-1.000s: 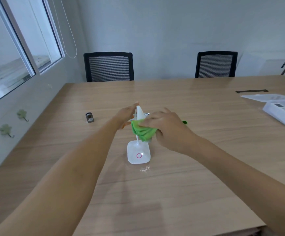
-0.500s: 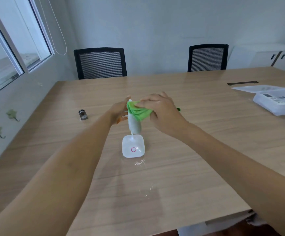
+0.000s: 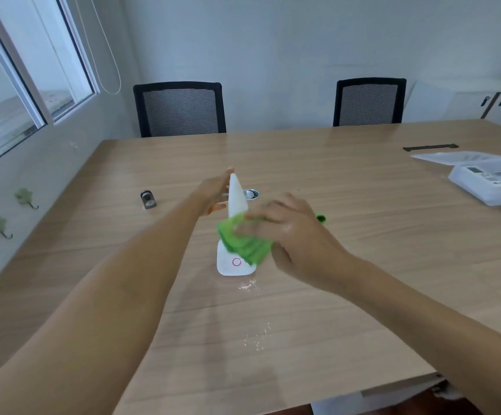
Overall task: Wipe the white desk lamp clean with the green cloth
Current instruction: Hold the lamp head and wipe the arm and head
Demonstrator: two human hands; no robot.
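The small white plastic desk lamp (image 3: 233,235) stood on the pale wood-grain table (image 3: 348,181), near its middle, with its square base flat and a pink ring on top. The left hand (image 3: 215,194) lay against the far side of the lamp's tapered head, fingers straight and together, bracing rather than gripping. The right hand (image 3: 288,232) had its fingers closed on the bunched green cloth (image 3: 243,244), pressed against the lamp's lower stem just above the base; motion blur hid the fingertips. The lamp looked light and top-heavy, with smooth, probably slippery plastic, so it would likely tip under a sideways rub unless steadied at the head or held down at the base. The cloth looked soft and limp, best kept wadded in the palm. White specks lay on the table just in front of the base. To the far right sat a clear plastic box (image 3: 488,181); its contents were too indistinct to name, apart from pale, labelled shapes inside.
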